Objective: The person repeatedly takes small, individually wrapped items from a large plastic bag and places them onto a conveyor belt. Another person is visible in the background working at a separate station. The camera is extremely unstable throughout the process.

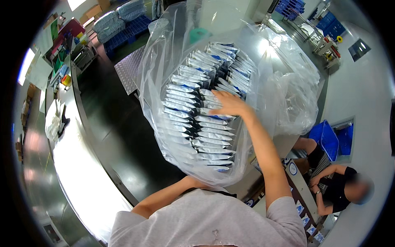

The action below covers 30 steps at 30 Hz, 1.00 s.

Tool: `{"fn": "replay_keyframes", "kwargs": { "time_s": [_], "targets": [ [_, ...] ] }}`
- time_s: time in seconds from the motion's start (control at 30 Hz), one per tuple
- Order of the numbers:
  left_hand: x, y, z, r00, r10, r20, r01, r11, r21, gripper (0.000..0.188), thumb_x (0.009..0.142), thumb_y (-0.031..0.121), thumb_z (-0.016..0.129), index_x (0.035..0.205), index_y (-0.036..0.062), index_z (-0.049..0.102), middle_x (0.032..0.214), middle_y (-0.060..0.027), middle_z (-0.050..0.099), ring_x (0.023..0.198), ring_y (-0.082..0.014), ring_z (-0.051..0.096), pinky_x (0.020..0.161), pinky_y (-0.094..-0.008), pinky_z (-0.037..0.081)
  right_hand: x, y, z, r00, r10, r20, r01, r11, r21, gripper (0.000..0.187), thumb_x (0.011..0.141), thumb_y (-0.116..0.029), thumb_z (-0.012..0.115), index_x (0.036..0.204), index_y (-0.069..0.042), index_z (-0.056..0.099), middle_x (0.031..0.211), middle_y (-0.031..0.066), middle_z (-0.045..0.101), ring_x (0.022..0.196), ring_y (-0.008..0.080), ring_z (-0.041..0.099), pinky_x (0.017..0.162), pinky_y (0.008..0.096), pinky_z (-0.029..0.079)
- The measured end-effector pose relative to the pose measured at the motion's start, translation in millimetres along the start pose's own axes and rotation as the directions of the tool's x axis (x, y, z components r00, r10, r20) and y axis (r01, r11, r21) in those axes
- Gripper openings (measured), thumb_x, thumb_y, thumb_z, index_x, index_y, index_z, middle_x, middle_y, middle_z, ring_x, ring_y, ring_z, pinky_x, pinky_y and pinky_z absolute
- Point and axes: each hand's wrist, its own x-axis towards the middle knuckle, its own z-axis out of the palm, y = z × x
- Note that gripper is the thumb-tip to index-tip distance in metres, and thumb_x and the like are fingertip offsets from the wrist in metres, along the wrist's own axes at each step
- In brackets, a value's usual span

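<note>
A large clear plastic bag [164, 61] stands in front of me, filled with rows of silvery white-and-blue pouches [193, 123] stacked on edge. My right hand [228, 103] reaches into the open bag and lies flat on the pouches of the middle row, fingers spread to the left. Only the forearm of my left arm [164, 197] shows, running up under the bag's lower end. My left hand is hidden behind or beneath the bag, so its grip cannot be seen.
A dark curved conveyor [119, 136] with a steel rim [78, 164] runs at the left. Blue pallets with wrapped bundles [119, 20] stand at the back. A seated person [333, 181] works at the lower right beside a blue crate [327, 138] and a belt of small pouches [304, 210].
</note>
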Motion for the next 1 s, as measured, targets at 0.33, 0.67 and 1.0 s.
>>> {"fn": "replay_keyframes", "kwargs": {
  "time_s": [0.33,0.67,1.0],
  "targets": [
    [53.7,-91.6,49.3,0.979,-0.144,0.145,0.104,0.962,0.253,0.066,0.086,0.044,0.058,0.136,0.0043,0.040,0.142,-0.0205,0.033,0.130,-0.0372,0.033,0.107,-0.0463,0.029,9.0,18.6,77.0,0.800,0.476,-0.364,0.261,0.269,0.927,0.072,0.097,-0.058,0.021,0.140,-0.004,0.039,0.144,0.0098,0.040,0.135,0.0204,0.031,0.112,0.0354,0.018],
    [56.2,-137.7,52.2,0.918,-0.288,0.272,0.070,0.794,0.603,0.075,0.086,0.050,0.056,0.140,0.0034,0.031,0.147,-0.0226,0.020,0.135,-0.0386,0.023,0.107,-0.0515,0.028,-190.6,44.0,74.2,0.222,0.630,-0.744,0.153,0.731,0.665,0.028,0.099,-0.023,0.040,0.105,-0.001,0.056,0.101,0.0100,0.057,0.096,0.0219,0.056,0.082,0.0326,0.042],
    [86.4,-136.5,85.9,0.798,-0.413,0.439,-0.099,0.629,0.772,0.085,0.087,0.056,0.053,0.145,0.0026,0.021,0.152,-0.0248,0.008,0.140,-0.0401,0.014,0.108,-0.0567,0.026,-325.8,-32.1,433.3,0.705,0.709,-0.011,-0.640,0.642,0.422,0.039,0.091,-0.037,0.048,0.093,-0.001,0.064,0.099,0.0208,0.063,0.089,0.0394,0.060,0.082,0.0477,0.047]
  ]
}}
